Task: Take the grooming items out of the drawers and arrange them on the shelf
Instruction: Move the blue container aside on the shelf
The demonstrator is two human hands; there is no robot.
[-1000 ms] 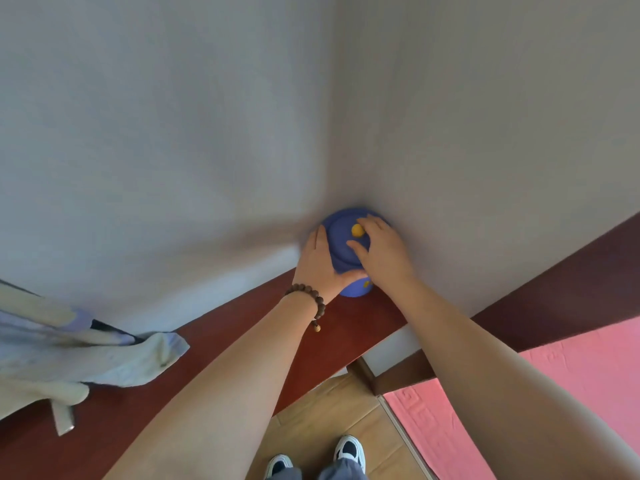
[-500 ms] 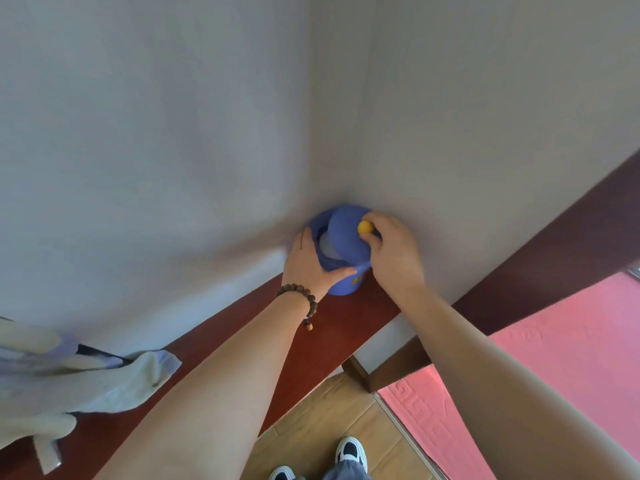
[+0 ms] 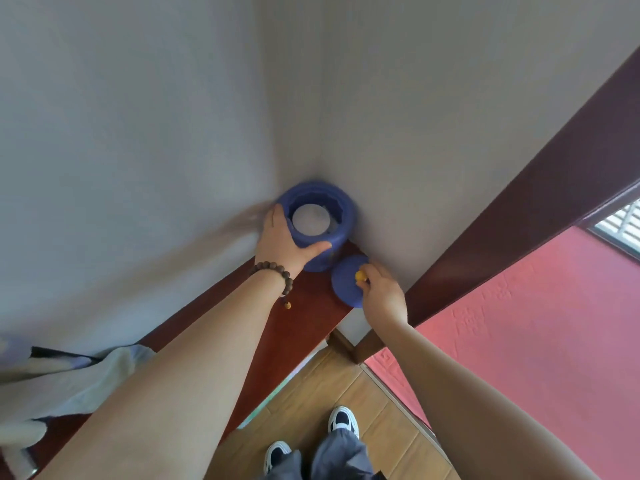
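Blue jar (image 3: 320, 233) stands upright at the far end of a dark red-brown shelf (image 3: 304, 313), tucked into the corner where two pale walls (image 3: 138, 133) meet. Round, squat body, matte blue plastic look. Mouth open: thick rim with notched inner edge, pale whitish interior showing through the round opening. What lies inside cannot be told. A small yellow mark shows low on the jar's side, partly hidden.

Left hand (image 3: 285, 242) wraps the jar at its 8 o'clock side, thumb across the front wall, fingers round the far side against the wall. Firm hold. Brown bead bracelet (image 3: 273, 273) on that wrist, a small bead dangling below.

Blue lid (image 3: 346, 284) sits at 4 o'clock from the jar, just beside its base, near the shelf's front edge. Flat round disc, same blue, with a small yellow knob (image 3: 360, 276) at centre. Cannot tell whether the lid rests on the shelf or is held just above it. Right hand (image 3: 382, 292) pinches the knob, fingers tight, narrow grip.

Pale cloth (image 3: 69, 382) lies at the shelf's near end, 8 o'clock from the jar, well apart. Wood floor (image 3: 329, 386) below, red mat (image 3: 536, 341) at 4 o'clock, two dark-and-white shoes (image 3: 343, 419) at the bottom.
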